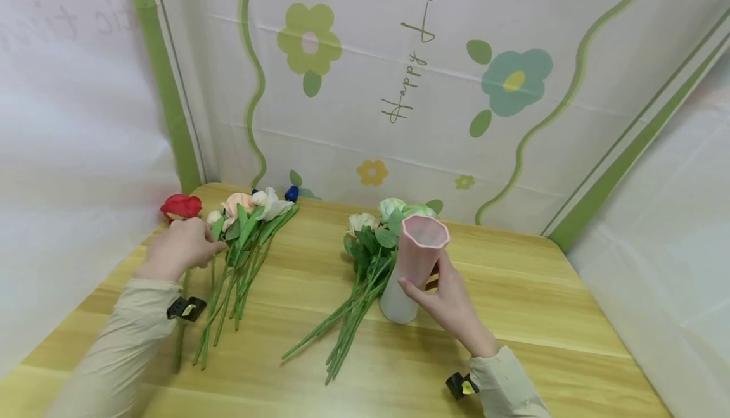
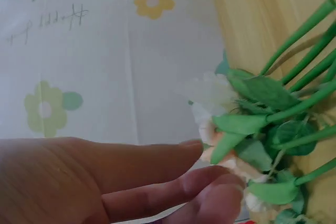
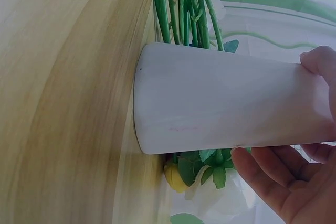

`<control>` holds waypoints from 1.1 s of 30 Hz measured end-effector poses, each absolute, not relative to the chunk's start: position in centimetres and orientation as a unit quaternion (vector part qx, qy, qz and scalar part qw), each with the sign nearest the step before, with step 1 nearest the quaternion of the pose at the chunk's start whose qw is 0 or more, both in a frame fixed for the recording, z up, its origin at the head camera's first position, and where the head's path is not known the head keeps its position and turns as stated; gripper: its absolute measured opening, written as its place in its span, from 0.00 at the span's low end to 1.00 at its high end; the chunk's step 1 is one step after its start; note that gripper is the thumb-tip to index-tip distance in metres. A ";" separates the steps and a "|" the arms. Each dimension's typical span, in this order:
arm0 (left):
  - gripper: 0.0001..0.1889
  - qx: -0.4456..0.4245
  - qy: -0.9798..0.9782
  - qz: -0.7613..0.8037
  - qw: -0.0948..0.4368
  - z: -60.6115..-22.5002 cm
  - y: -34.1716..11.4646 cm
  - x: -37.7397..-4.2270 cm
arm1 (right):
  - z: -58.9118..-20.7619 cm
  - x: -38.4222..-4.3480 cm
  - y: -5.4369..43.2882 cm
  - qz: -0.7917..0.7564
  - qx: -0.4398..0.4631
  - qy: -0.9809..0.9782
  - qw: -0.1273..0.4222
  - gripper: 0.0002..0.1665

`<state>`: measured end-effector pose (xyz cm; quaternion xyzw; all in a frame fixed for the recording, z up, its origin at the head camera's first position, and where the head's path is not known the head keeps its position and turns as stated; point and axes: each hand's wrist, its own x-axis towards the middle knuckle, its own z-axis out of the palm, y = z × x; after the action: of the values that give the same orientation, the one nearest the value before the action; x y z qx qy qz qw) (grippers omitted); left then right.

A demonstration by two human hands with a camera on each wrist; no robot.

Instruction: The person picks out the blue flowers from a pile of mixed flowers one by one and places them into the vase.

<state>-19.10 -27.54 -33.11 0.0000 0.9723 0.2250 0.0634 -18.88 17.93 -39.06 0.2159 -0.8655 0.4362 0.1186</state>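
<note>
A tall vase [image 1: 419, 259], pink at the rim and white below, stands upright on the table. My right hand [image 1: 450, 304] grips its side, with the thumb on one side and fingers round the other. In the right wrist view the white lower part of the vase [image 3: 226, 98] meets the tabletop. My left hand [image 1: 179, 250] is over the stem of a red flower [image 1: 181, 206], beside a bunch of peach and white flowers [image 1: 245, 206]. In the left wrist view the thumb and fingers [image 2: 152, 166] are extended near the bunch, nothing visibly held between them.
Green-stemmed white flowers [image 1: 365, 247] lie just left of the vase, partly behind it. A blue bud [image 1: 292, 193] lies at the table's back edge. A printed curtain [image 1: 353, 101] hangs behind the wooden table [image 1: 513, 316], with white cloth on both sides.
</note>
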 end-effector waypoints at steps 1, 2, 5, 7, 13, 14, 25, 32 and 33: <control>0.20 0.007 0.970 0.228 0.079 -33.3 -27.5 -19.2 | -39.0 -18.9 18.0 0.436 0.215 -0.866 0.118 0.42; 0.21 0.016 0.969 0.231 0.091 -33.5 -27.4 -19.3 | -39.0 -18.9 18.0 0.434 0.214 -0.867 0.118 0.42; 0.23 0.025 0.967 0.233 0.100 -34.1 -26.6 -19.6 | -39.1 -18.9 18.1 0.433 0.211 -0.868 0.119 0.42; 0.23 0.017 0.970 0.223 0.093 -34.5 -26.2 -19.7 | -39.2 -18.8 18.1 0.433 0.209 -0.869 0.121 0.43; 0.22 -0.003 0.976 0.201 0.080 -35.8 -25.3 -20.3 | -39.4 -18.8 18.1 0.436 0.210 -0.867 0.122 0.43; 0.21 -0.003 0.977 0.200 0.080 -36.1 -25.3 -20.4 | -39.4 -18.8 18.1 0.434 0.211 -0.867 0.122 0.43; 0.10 -0.029 0.979 0.180 0.094 -37.0 -25.7 -20.8 | -39.3 -18.7 18.0 0.430 0.213 -0.869 0.125 0.45; 0.05 -0.020 0.973 0.198 0.117 -37.1 -25.7 -20.8 | -39.3 -18.8 17.9 0.431 0.214 -0.868 0.127 0.44; 0.05 -0.019 0.971 0.202 0.123 -37.1 -25.8 -20.8 | -39.2 -18.8 17.9 0.431 0.214 -0.868 0.126 0.44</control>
<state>-20.84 -25.75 -37.12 -0.0188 0.9715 0.2020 0.1229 -18.79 17.88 -39.23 0.2143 -0.8676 0.4305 0.1263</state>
